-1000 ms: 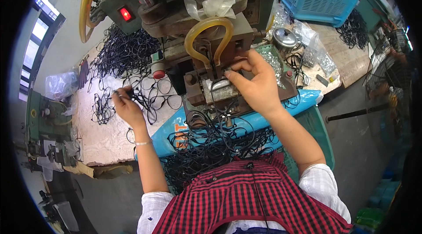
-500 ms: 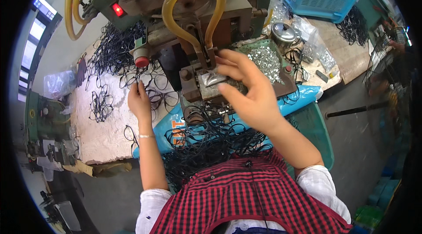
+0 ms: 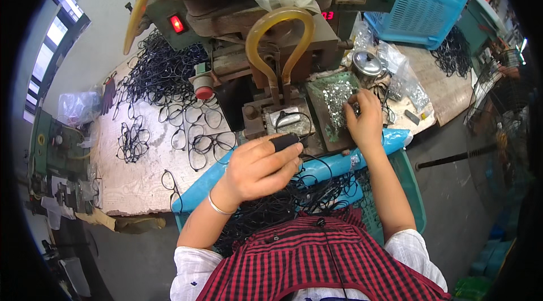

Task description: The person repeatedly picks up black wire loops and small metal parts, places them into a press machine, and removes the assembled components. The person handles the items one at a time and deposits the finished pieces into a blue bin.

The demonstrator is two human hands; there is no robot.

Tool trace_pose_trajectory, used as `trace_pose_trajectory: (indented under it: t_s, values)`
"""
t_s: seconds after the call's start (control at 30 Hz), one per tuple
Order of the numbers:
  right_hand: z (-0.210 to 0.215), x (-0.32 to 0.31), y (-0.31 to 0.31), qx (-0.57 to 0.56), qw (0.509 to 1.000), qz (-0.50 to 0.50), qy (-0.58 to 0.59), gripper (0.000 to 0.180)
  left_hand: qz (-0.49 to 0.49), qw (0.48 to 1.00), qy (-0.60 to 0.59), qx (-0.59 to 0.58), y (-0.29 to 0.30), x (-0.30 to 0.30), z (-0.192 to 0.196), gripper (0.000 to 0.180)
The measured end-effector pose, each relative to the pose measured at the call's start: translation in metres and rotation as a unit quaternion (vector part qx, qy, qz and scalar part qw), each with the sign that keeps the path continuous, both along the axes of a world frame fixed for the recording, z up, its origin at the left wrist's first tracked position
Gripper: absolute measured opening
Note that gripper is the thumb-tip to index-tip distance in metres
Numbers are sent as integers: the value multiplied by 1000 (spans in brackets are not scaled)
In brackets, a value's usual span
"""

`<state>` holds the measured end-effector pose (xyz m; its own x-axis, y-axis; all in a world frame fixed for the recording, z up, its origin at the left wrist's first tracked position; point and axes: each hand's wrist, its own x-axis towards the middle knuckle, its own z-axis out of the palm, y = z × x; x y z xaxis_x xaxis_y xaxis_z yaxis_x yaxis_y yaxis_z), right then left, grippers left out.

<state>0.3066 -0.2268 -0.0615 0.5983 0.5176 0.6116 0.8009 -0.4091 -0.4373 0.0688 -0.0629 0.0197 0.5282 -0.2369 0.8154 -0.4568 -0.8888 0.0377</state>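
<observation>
My left hand (image 3: 257, 168) is closed on a black eyeglass frame (image 3: 310, 123), a black sleeve on one of its fingers. One rim of the frame lies over the metal fixture (image 3: 279, 118) of the bench machine (image 3: 317, 41). At the right, my right hand (image 3: 366, 120) reaches into the green tray (image 3: 335, 144) of small silver metal pieces (image 3: 336, 96). Its fingertips are bent down together among the pieces. What they pinch, if anything, is too small to make out. A looped yellow hose (image 3: 308, 29) rises above the fixture.
Black eyeglass frames (image 3: 161, 69) are heaped and scattered on the left tabletop (image 3: 144, 182). More frames (image 3: 271, 210) lie before my apron over a teal basket (image 3: 416, 188). A lidded metal pot (image 3: 366, 65) and blue crate (image 3: 432, 18) stand back right. A blue plastic sheet (image 3: 331, 166) crosses the front.
My left hand has moved right from the table frames to the fixture and now holds an eyeglass frame there. My right hand has left the fixture for the tray of metal pieces.
</observation>
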Motion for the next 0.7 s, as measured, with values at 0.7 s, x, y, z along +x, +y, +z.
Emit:
trace_pose_trajectory:
  t_s: [0.7]
  values:
    - [-4,-5,14,101,988,19,119,12,374,906,-19,-196,35,-75,15,20]
